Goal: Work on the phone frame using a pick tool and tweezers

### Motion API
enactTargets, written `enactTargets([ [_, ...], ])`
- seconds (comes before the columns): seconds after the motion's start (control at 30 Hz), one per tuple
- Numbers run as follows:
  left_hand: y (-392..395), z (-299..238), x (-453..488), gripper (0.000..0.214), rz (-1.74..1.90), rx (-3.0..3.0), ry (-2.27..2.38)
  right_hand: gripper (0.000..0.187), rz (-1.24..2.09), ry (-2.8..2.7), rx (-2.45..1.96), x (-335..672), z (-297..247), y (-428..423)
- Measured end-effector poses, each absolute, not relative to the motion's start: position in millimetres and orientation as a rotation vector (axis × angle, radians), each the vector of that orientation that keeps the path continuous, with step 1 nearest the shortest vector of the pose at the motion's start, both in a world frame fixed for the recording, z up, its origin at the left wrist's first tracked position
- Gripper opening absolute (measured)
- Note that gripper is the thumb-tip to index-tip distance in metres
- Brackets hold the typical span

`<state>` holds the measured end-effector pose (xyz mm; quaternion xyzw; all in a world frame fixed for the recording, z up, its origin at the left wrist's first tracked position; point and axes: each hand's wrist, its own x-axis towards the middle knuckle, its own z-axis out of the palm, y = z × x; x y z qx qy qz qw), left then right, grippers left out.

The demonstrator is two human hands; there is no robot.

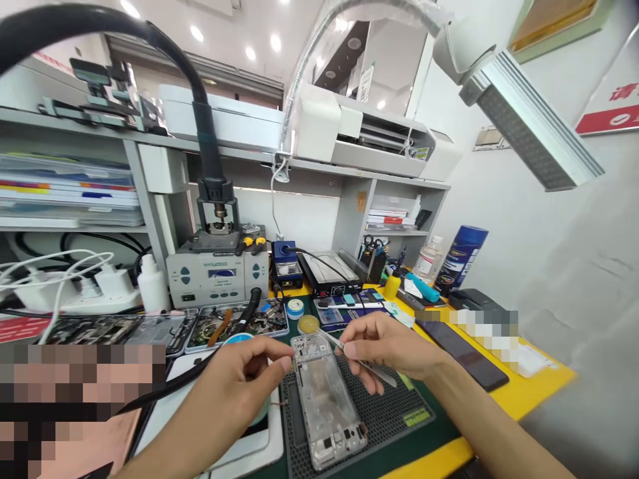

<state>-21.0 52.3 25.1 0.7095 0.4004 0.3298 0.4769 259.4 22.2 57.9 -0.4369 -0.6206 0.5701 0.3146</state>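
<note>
An opened phone frame (327,399) lies lengthwise on a black ribbed work mat (389,416). My left hand (239,386) pinches the frame's upper left edge with thumb and fingers closed on it. My right hand (387,349) grips metal tweezers (357,356), whose tip points at the top end of the frame. A small round tin of yellowish paste (308,324) and a blue-rimmed tin (295,307) sit just behind the frame.
A rework station (217,273) with a black hose stands behind, beside a white bottle (152,283) and trays of small parts (234,324). A dark phone (462,352) lies on the yellow table at right. A blue spray can (459,256) and a lamp head (529,126) are at the right.
</note>
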Motion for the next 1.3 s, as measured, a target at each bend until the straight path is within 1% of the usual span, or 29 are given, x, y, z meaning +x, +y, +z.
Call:
enactTargets([
  [0.07,49.8,27.8,-19.8,0.055,0.745,1.543,0.939,0.041,1.661,-1.556,-1.075,246.2,56.3,29.4],
  [0.17,45.4,33.1,-18.3,0.062,0.713,1.415,0.932,0.042,1.809,-1.444,-0.981,231.5,50.3,35.7],
  [0.4,35.8,39.0,-13.1,0.057,0.751,1.253,0.844,0.036,1.921,-1.268,-0.920,220.6,37.2,25.6],
  [0.77,27.1,41.0,-6.8,0.052,0.792,1.161,0.908,0.032,1.875,-1.222,-0.914,219.3,36.7,18.1],
  [1.0,26.5,40.5,-5.7,0.053,0.803,1.179,0.904,0.030,1.775,-1.304,-0.908,216.3,32.9,13.7],
  [1.3,30.1,30.7,-4.4,0.067,0.793,1.221,0.890,0.030,1.668,-1.345,-0.927,212.1,29.2,12.0],
])
